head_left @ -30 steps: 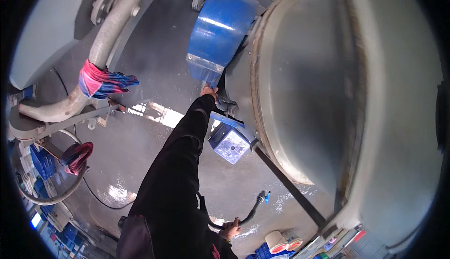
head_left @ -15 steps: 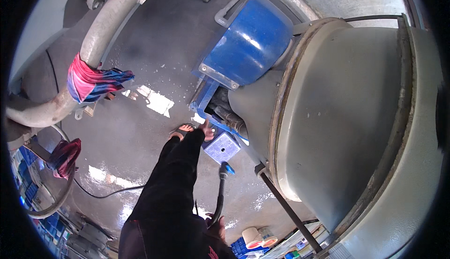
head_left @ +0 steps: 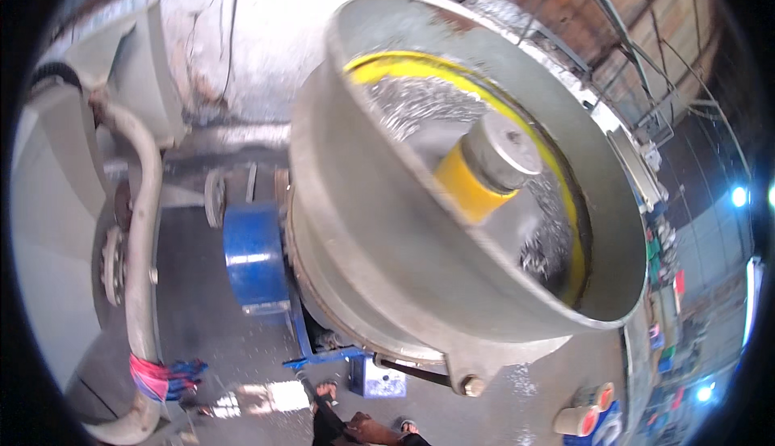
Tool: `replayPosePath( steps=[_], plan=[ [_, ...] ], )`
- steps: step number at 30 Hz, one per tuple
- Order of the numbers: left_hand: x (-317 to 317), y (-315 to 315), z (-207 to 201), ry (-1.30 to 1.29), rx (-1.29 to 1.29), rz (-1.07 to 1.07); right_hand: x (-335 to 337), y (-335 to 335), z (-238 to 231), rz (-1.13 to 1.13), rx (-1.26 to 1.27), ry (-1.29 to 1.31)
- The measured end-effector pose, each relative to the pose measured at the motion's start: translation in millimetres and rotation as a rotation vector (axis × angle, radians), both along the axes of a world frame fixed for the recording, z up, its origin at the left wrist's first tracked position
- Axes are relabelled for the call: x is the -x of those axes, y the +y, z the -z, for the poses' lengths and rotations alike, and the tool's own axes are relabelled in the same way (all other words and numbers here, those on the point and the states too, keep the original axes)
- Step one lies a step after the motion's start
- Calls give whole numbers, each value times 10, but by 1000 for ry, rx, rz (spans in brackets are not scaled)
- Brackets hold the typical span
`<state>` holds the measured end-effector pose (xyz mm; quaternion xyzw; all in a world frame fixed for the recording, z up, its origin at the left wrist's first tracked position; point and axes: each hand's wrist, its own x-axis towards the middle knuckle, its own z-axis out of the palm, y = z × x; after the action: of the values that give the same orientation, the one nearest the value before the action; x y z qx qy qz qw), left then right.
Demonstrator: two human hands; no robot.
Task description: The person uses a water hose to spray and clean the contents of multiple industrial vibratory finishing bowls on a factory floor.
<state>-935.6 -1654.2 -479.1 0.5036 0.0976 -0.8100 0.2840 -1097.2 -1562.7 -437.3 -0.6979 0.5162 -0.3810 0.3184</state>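
Skin of my hands (head_left: 367,428) shows low at the bottom edge, between my two feet. It is smeared by motion, so I cannot make out the fingers, tell left from right, or see what they hold. A thin dark shape (head_left: 305,383) rises just left of them; its kind is unclear. Beyond my hands stands a large grey round machine tub (head_left: 379,228), tilted in view. Its inside has a yellow lining (head_left: 404,65), a yellow centre post (head_left: 472,184) with a grey cap, and many small shiny metal pieces (head_left: 420,107). A purple-white stool (head_left: 383,381) sits below the tub.
A blue motor housing (head_left: 254,256) juts from the tub's left. Farther left runs a thick grey pipe (head_left: 144,228) with a pink and blue cloth (head_left: 157,377) tied on it. Wet floor shines near my feet. White buckets (head_left: 575,420) stand at lower right.
My view has swung up, so the tub's inside now shows. Earlier my left hand reached towards the blue base and my right hand held a hose; both have dropped to the lower edge.
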Motion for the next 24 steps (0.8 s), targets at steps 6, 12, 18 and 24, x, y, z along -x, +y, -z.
replayPosePath(
  steps=[6, 12, 18, 24],
  plan=[
    [322, 116, -229, -7, 34, 58, 472, -1400, -4189, -594, -15, -71],
    [361, 432, -417, -211, 90, -147, 2459, -1404, -5660, -53, 1029, -204],
    [521, 879, -158, -442, 458, -209, 3850, -2082, -6395, 205, 692, 251],
    [1384, 835, -832, -1054, 104, -130, 4306, -2293, -6204, 132, 400, 444]
  ],
)
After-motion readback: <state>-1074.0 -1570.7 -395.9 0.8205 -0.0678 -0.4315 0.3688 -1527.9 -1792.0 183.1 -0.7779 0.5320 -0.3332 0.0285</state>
